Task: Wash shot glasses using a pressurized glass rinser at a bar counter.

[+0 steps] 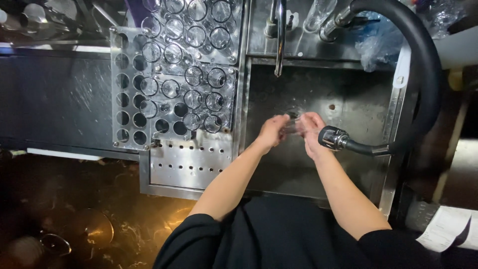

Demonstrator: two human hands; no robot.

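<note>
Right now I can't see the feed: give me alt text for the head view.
Both hands, left hand and right hand, hold a small clear glass over a steel sink, below the tap. A black spray hose hangs beside the right hand. To the left, a rack holds more glasses.

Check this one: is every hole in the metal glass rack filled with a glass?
No: the rack has many bare holes down its left columns, while glasses fill mainly the right part.

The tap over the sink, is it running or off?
Cannot tell. No stream shows below the tap, but the sink looks wet. Both hands, left hand and right hand, hold a small clear glass.
</note>
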